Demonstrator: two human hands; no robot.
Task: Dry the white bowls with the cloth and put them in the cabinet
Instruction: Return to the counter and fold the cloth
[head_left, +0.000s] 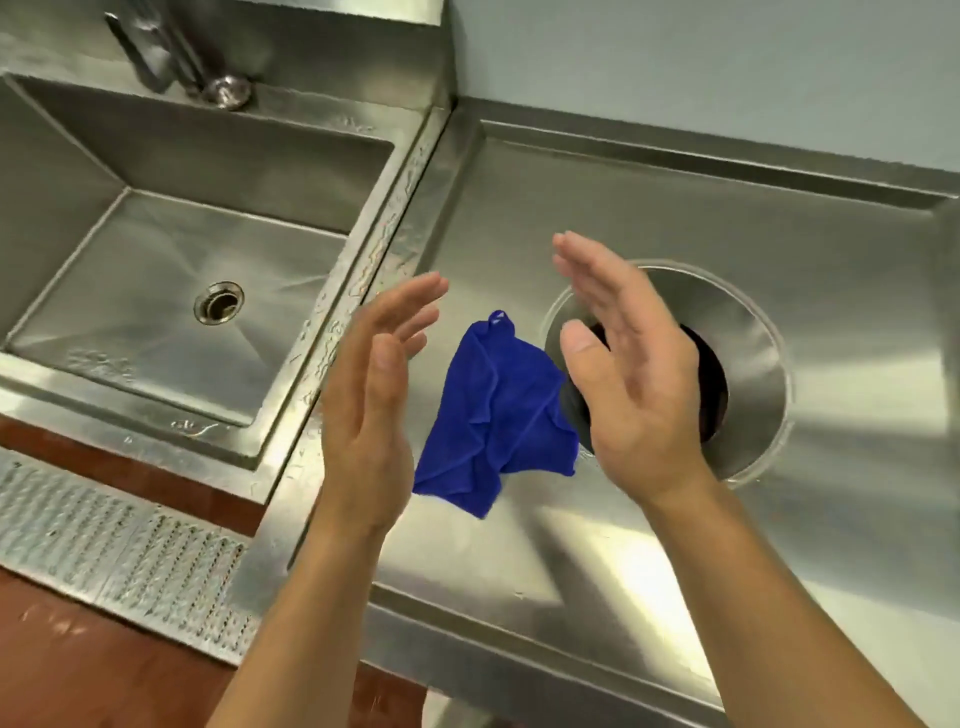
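The brushed stainless-steel tabletop (779, 234) filled the centre and right of the frame. A deep rectangular steel sink (156, 171) sat at the left, and a round steel-rimmed opening (753, 364) at centre right. Over the tabletop at mid-frame hovered the left hand (369, 405) and the right hand (623, 379), palms facing each other. Their fingers (410, 301) were straight, slightly spread and held nothing. Between them the small crumpled blue microfibre cloth (493, 415) lay on the tabletop, its right edge reaching the opening's rim. No white bowls or cabinet showed. The step in hand looked like taking up the cloth. To do it well, pinch it near its middle, draw it away from the opening so it cannot slip in, then spread it over one palm.
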